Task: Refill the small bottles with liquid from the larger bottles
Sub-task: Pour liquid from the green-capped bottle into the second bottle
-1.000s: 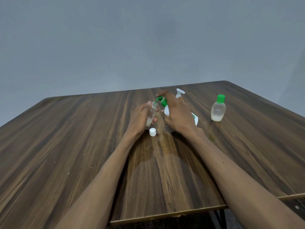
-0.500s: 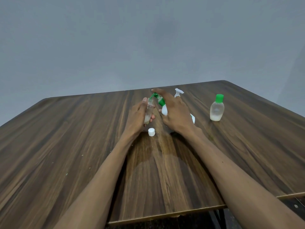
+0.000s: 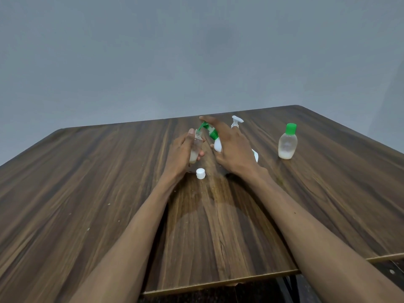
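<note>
Left hand (image 3: 179,153) gripping a small uncapped clear bottle (image 3: 195,149) upright near the table's (image 3: 87,182) middle, right hand (image 3: 231,147) clasping a tilted white green-pump bottle (image 3: 215,138), nozzle at its mouth, white cap (image 3: 200,173) below, green-capped bottle (image 3: 287,142) toward the right edge.

pump bottle (image 3: 215,141) tipped further, small bottle (image 3: 195,149) raised

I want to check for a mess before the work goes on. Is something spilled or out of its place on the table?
A wet-looking patch darkens the table under the hands, perhaps spilled liquid. A white cap lies loose beside it, off the small bottle in the left hand.
</note>
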